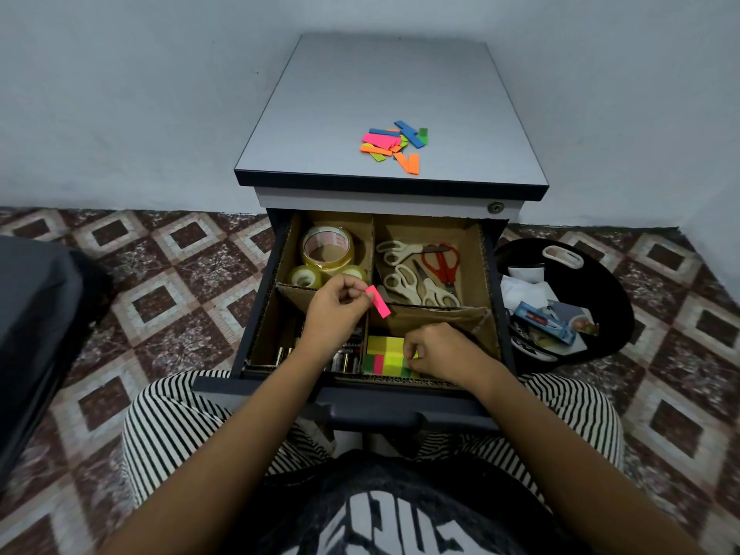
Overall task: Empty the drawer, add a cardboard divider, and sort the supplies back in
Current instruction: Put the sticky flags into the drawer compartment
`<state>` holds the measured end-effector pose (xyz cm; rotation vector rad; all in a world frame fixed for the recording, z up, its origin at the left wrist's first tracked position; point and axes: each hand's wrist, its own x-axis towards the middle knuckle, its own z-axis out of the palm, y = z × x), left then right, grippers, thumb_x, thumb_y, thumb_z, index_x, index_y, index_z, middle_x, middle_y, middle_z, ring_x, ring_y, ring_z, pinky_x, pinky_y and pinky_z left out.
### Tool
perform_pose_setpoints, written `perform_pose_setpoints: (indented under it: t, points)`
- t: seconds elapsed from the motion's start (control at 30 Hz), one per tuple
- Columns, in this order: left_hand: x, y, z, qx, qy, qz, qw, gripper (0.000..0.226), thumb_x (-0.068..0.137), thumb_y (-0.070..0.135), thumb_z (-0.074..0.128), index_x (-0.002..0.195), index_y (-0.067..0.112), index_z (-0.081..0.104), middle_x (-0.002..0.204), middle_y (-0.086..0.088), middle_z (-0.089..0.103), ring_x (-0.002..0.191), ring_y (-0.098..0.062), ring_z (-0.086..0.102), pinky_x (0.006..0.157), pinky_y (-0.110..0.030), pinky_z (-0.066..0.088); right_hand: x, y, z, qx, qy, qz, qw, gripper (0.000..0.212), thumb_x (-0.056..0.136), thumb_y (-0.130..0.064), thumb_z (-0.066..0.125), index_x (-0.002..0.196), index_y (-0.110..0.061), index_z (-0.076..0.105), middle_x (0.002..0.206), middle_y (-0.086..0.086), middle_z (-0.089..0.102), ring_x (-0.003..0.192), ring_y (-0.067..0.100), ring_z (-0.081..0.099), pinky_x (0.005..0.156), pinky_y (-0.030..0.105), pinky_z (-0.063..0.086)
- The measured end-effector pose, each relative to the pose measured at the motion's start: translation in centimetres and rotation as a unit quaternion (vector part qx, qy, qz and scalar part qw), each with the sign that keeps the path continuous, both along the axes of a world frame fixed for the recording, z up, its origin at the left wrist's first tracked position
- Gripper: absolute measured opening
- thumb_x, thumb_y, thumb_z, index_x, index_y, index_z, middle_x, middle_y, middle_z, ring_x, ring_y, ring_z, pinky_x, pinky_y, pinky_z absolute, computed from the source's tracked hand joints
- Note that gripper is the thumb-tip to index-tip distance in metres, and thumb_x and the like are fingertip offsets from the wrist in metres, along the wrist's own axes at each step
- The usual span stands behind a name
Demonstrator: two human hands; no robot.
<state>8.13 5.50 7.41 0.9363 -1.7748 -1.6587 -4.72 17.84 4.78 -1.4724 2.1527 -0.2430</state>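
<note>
Head view: left hand [334, 310] pinches pink paper flag [379, 301], slanting down-right toward neon sticky-note pads [385, 356]; right hand [438, 350] there, grip unclear.

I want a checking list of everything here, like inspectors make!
Surface: grey cabinet top holds a loose pile of coloured flags.
Job's things: open drawer has a cardboard divider; tape rolls back left, scissors back right, sticky notes front right.
Clutter: black bin beside the cabinet holds paper and packaging.
Hands: left hand pinches a pink flag; right hand rests on the sticky notes, grip unclear.
Cables: nothing seen.
Surroundings: patterned tile floor, pale wall.
</note>
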Motion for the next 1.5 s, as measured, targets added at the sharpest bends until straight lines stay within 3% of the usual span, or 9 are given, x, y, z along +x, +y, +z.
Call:
perform_pose_setpoints:
  t: [0.37,0.7,0.87,0.93,1.0,1.1,1.17,1.33,1.5]
  points:
    - [0.1,-0.1,0.0,-0.008,-0.003,-0.007,1.0,0.016,0.085,0.002,0.063,0.078,0.015,0.057,0.07,0.001,0.051,0.08,-0.019,0.054,0.083,-0.038,0.048,-0.1,0.0,-0.1,0.005,0.001,-0.018,1.0,0.02,0.083,-0.028,0.069,0.099,-0.017,0.065,0.076,-0.012,0.046,0.077,0.011,0.05,0.066,0.025,0.04]
    - [0.1,0.0,0.0,-0.012,-0.003,-0.007,1.0,0.016,0.085,0.002,0.063,0.077,0.015,0.058,0.07,0.003,0.052,0.078,-0.016,0.054,0.082,-0.037,0.048,0.0,0.1,-0.1,-0.004,-0.022,-0.014,1.0,0.009,0.084,-0.023,0.068,0.09,-0.017,0.069,0.067,-0.017,0.046,0.071,0.009,0.051,0.064,0.022,0.039]
    - [0.2,0.0,0.0,-0.024,0.002,-0.011,1.0,0.017,0.085,0.001,0.063,0.076,0.016,0.058,0.07,0.003,0.05,0.076,-0.015,0.052,0.079,-0.035,0.047,0.1,0.5,0.1,-0.045,-0.048,-0.056,0.996,0.01,0.086,-0.022,0.064,0.087,-0.015,0.071,0.073,-0.011,0.058,0.075,0.009,0.056,0.067,0.024,0.045]
    - [0.4,0.0,0.1,-0.032,0.008,-0.014,0.999,0.017,0.084,0.001,0.063,0.076,0.015,0.059,0.07,0.001,0.051,0.075,-0.015,0.053,0.077,-0.032,0.047,0.4,0.8,0.7,-0.09,-0.1,-0.098,0.986,0.012,0.088,-0.023,0.063,0.088,-0.015,0.071,0.08,-0.008,0.064,0.076,0.005,0.059,0.069,0.018,0.047]
    - [0.5,0.1,0.2,-0.032,0.021,-0.026,0.999,0.015,0.084,0.002,0.064,0.077,0.013,0.06,0.07,-0.003,0.056,0.076,-0.016,0.056,0.075,-0.029,0.047,0.7,0.9,1.5,-0.135,-0.198,-0.143,0.96,0.008,0.089,-0.023,0.063,0.089,-0.019,0.069,0.08,-0.008,0.066,0.068,0.001,0.061,0.059,0.011,0.044]
    - [0.5,0.4,0.3,-0.015,0.041,-0.045,0.998,0.012,0.084,0.002,0.065,0.079,0.012,0.061,0.071,-0.004,0.062,0.075,-0.014,0.06,0.076,-0.027,0.048,0.9,1.0,2.5,-0.19,-0.347,-0.204,0.896,0.008,0.089,-0.017,0.063,0.096,-0.021,0.065,0.083,-0.005,0.069,0.066,0.005,0.064,0.054,0.018,0.048]
    - [0.5,0.5,0.4,-0.017,0.047,-0.051,0.997,0.014,0.083,0.0,0.066,0.078,0.012,0.061,0.067,0.006,0.063,0.071,-0.004,0.06,0.073,-0.019,0.049,0.9,1.0,3.0,-0.208,-0.394,-0.225,0.866,0.011,0.088,-0.013,0.063,0.095,-0.021,0.064,0.085,-0.003,0.07,0.066,0.008,0.065,0.056,0.022,0.049]
    - [0.3,1.0,0.5,-0.042,0.046,-0.075,0.995,0.015,0.082,-0.002,0.066,0.079,0.012,0.061,0.059,0.011,0.063,0.063,0.004,0.058,0.065,-0.01,0.045,1.0,0.6,3.0,-0.223,-0.42,-0.23,0.849,0.011,0.086,-0.007,0.064,0.088,-0.017,0.065,0.078,-0.001,0.07,0.063,0.01,0.065,0.057,0.023,0.048]
    - [0.4,0.9,0.2,-0.072,0.021,-0.077,0.994,0.013,0.083,0.005,0.068,0.081,0.017,0.061,0.075,0.005,0.06,0.072,0.001,0.057,0.072,-0.017,0.046,0.7,0.6,2.6,-0.248,-0.405,-0.237,0.848,0.012,0.086,-0.005,0.064,0.084,-0.017,0.066,0.069,-0.005,0.067,0.06,0.01,0.062,0.053,0.02,0.044]
